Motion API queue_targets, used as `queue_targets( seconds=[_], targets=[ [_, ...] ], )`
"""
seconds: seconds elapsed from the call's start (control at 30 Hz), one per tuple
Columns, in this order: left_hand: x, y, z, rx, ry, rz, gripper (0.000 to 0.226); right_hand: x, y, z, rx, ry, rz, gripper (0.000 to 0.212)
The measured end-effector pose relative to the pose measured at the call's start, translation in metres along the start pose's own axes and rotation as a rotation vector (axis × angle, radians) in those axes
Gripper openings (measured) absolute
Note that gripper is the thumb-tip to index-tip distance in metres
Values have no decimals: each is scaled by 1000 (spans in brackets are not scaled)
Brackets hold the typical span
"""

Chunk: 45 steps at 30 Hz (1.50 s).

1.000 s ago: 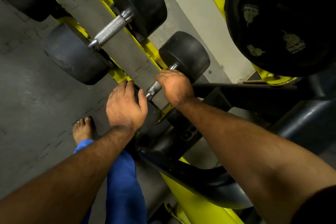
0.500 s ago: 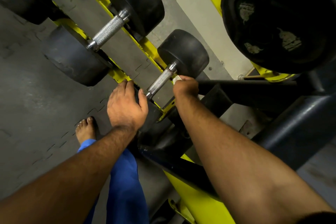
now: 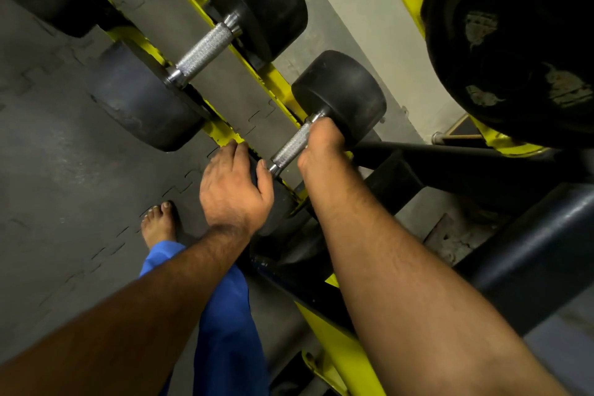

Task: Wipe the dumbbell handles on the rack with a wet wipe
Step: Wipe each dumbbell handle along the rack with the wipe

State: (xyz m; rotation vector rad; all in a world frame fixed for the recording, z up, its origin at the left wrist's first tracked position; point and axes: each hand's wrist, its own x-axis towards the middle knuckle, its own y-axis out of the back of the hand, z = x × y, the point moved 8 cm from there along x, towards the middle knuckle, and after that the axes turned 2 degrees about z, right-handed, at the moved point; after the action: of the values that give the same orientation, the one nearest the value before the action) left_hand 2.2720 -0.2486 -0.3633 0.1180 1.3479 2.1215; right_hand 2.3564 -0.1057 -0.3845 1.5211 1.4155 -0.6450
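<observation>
floor: grey interlocking rubber mat tiles (image 3: 64, 154)
foot: bare foot (image 3: 159, 223) stood on that matting
leg: blue fabric trouser leg (image 3: 225, 325) above it
wall: pale grey wall (image 3: 363, 19) behind

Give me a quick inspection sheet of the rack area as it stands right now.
Surface: grey interlocking floor mat under a yellow rack.
Job's things: small dumbbell on the rack, its knurled handle partly bare; larger dumbbell beside it, handle uncovered. Wet wipe not visible, possibly hidden in the right hand.
Clutter: nothing seen.
Grips: left hand holds the small dumbbell's near head; right hand curls round the handle's far end.
Cables: nothing seen.
Surroundings: big black weight upper right, dark padded bar, bare foot and blue trouser leg.
</observation>
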Motion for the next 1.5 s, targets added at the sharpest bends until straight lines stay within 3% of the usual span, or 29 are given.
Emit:
queue_targets(
  seconds=[0.13,0.2,0.27,0.33,0.43,0.47,0.6,0.7,0.77,0.9,1.07,1.17,1.23,1.33,1.5],
  targets=[
    [0,0,0,10,-4,-9,55,1,4,25,13,-62,-31,32],
    [0,-1,0,13,-4,-17,55,3,4,15,78,-54,-91,25],
    [0,-1,0,18,-8,-5,55,12,4,3,128,-38,-45,25],
    [0,-2,1,18,-12,-7,54,12,7,10,-2,16,-12,25],
    [0,-2,0,29,1,-12,54,8,9,51,-143,-54,-110,31],
    [0,-2,1,23,0,-13,54,8,9,50,-94,-73,-166,28],
    [0,-4,-2,17,0,-17,54,35,13,12,147,-61,-101,20],
    [0,-3,-1,11,5,-22,55,16,14,46,-183,-77,-159,26],
    [-1,-3,0,8,4,-26,55,4,12,62,-275,-135,-252,30],
    [1,-6,-2,5,4,-44,55,30,10,24,3,-98,-188,21],
    [1,-7,-2,10,3,-48,52,18,10,58,-174,-87,-197,19],
    [0,-8,-4,11,4,-50,53,39,8,28,97,-46,-141,18],
    [1,-9,-5,15,9,-54,53,43,7,25,130,-15,-106,14],
    [0,-8,-3,4,3,-47,54,28,4,40,70,-58,-217,17],
    [-1,-6,-2,4,8,-21,56,42,-2,18,362,-49,-219,21]
  ],
)
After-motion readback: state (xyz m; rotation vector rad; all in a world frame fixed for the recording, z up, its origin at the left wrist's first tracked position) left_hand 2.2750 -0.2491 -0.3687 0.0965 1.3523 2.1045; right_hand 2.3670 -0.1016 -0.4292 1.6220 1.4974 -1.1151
